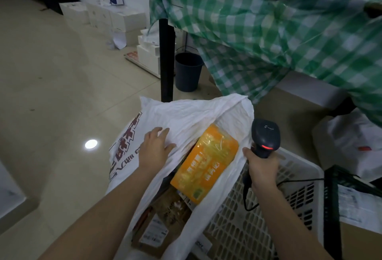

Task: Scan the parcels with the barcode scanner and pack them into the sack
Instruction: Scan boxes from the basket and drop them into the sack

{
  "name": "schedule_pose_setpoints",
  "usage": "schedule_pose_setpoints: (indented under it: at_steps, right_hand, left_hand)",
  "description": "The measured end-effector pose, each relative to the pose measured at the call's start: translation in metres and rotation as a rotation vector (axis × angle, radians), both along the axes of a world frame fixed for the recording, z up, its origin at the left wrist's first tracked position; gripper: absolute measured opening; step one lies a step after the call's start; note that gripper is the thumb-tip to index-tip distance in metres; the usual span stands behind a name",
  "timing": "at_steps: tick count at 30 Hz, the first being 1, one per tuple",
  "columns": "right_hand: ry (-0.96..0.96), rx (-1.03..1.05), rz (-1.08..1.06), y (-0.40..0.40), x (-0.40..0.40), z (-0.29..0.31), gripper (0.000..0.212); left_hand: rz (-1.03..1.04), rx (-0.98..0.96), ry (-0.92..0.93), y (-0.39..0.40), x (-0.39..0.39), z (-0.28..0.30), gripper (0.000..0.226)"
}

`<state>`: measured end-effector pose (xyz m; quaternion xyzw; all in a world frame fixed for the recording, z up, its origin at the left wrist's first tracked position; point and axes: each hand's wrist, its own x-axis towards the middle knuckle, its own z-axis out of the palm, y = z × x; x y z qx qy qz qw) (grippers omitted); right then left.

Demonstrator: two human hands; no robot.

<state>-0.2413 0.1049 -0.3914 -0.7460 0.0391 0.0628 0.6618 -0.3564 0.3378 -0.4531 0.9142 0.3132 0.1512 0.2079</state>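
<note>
Our left hand point(155, 149) lies flat, fingers spread, on the left rim of the white sack point(186, 115). Our right hand point(262, 170) grips the barcode scanner point(265, 137), perhaps also pinching the right rim. An orange parcel point(205, 163) sits inside.

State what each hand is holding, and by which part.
The right hand grips the barcode scanner by its handle. The left hand holds nothing; its open fingers rest on the sack.

Sack point(186, 115) mouth gapes between my hands, orange parcel point(204, 164) fills its middle; white basket point(268, 208) crowds the right.
</note>
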Motion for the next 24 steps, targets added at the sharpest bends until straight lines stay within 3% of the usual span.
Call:
schedule_pose_setpoints:
  at_steps: [4, 7, 10, 13, 16, 18, 21, 24]
  right_hand:
    - [0.006, 0.035, 0.009, 0.005, -0.003, 0.005, 0.021]
    - [-0.007, 0.049, 0.024, 0.011, -0.005, 0.008, 0.030]
    - [-0.006, 0.058, 0.007, 0.015, -0.005, 0.008, 0.032]
    - [0.008, 0.064, 0.002, 0.018, -0.007, 0.006, 0.029]
    - [0.006, 0.067, 0.013, 0.022, -0.013, 0.009, 0.026]
    - [-0.001, 0.053, 0.020, 0.022, -0.018, 0.010, 0.027]
    - [-0.007, 0.039, 0.018, 0.018, -0.022, 0.010, 0.028]
    - [0.004, 0.043, -0.005, 0.014, -0.022, 0.010, 0.026]
  left_hand:
    - [0.002, -0.114, 0.026, 0.006, 0.014, -0.005, 0.047]
    - [0.007, -0.180, -0.002, -0.001, 0.018, -0.009, 0.061]
    - [-0.001, -0.034, -0.075, -0.007, 0.016, -0.012, 0.064]
    - [0.001, -0.090, 0.063, -0.004, 0.012, -0.011, 0.067]
    - [-0.002, -0.076, 0.175, -0.003, 0.013, -0.017, 0.036]
    - [0.021, -0.083, 0.140, -0.002, 0.013, -0.019, 0.017]
    - [0.079, -0.173, 0.004, 0.003, 0.009, -0.018, 0.016]
    - [0.188, -0.322, -0.244, 0.013, 0.002, -0.001, 0.018]
